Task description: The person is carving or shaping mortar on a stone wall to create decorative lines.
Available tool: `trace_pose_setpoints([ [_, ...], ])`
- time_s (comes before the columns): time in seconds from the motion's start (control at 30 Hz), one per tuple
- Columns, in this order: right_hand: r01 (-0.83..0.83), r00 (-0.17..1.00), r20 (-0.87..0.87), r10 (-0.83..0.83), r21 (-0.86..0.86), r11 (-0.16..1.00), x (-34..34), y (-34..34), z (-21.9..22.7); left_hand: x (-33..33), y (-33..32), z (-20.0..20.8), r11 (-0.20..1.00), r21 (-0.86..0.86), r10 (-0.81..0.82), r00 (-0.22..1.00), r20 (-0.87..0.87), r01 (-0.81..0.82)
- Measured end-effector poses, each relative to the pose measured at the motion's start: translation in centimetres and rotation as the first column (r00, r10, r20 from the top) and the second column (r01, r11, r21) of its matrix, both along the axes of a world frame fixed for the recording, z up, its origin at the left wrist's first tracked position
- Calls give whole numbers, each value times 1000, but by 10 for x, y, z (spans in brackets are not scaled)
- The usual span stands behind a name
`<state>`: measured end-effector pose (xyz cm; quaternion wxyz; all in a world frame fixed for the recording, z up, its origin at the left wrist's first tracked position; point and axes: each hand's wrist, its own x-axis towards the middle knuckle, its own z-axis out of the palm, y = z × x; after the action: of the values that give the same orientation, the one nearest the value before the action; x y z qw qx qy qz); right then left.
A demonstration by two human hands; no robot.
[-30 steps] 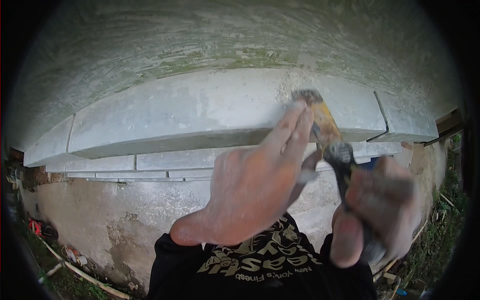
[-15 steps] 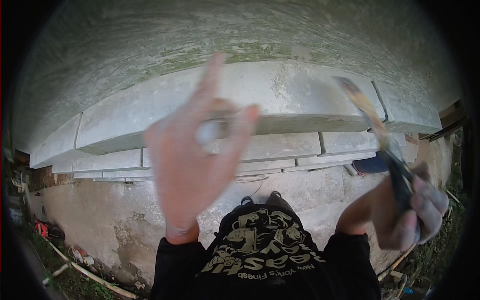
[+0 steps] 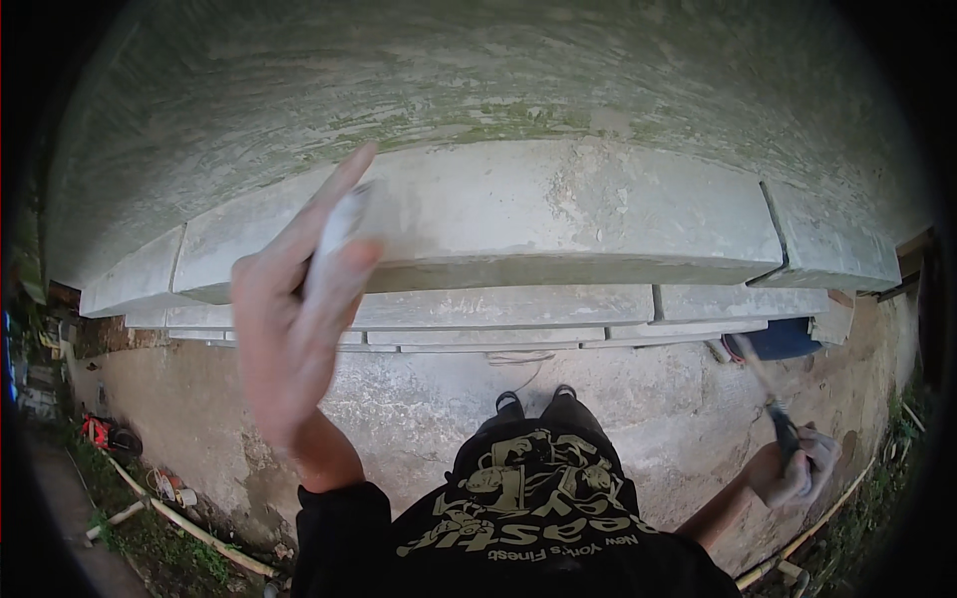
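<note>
My left hand (image 3: 289,329) is raised over the left part of the pale block ledge (image 3: 478,209). Its index finger points up toward the wall. Between finger and thumb it pinches a whitish lump (image 3: 344,224), blurred, its kind unclear. Low at the right, my right hand (image 3: 796,468) is closed round the dark handle of a narrow tool (image 3: 786,427). The tool's thin, pale far end tilts up and left near a dark blue basin (image 3: 788,341); blur hides whether that end is a blade or bristles.
A rough grey-green wall (image 3: 478,70) rises behind the ledge. Lower block courses (image 3: 498,304) run beneath it. Stained concrete floor (image 3: 419,389) lies around my feet. Bamboo poles (image 3: 204,533) edge the ground at lower left, near a red object (image 3: 97,432).
My left hand has moved left and turned more edge-on, still pinching the whitish lump. My right hand has lowered, taking the tool from over the ledge down toward the basin.
</note>
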<state>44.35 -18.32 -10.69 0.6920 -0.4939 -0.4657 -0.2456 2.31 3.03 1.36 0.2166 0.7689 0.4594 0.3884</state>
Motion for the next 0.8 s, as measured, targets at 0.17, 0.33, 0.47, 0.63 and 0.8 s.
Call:
trace_pose_setpoints([
  [0.17, 21, 996, 88, 16, -410, 912, -6, 21, -46, 57, 11, -12, 921, 373, 213, 945, -247, -111],
  [0.33, -157, 987, -83, 134, -601, 784, 18, 32, -92, 71, 4, -9, 882, 429, 342, 892, -297, -195],
  [0.47, -265, 964, -169, 205, -636, 724, 56, 34, -117, 84, -4, -1, 833, 394, 516, 801, -302, -388],
  [0.63, -358, 934, -232, 273, -645, 676, 108, 20, -129, 112, -3, 0, 734, 465, 668, 647, -367, -495],
  [0.8, -409, 912, -309, 270, -653, 637, 154, 3, -136, 149, -2, 1, 663, 542, 748, 495, -442, -517],
])
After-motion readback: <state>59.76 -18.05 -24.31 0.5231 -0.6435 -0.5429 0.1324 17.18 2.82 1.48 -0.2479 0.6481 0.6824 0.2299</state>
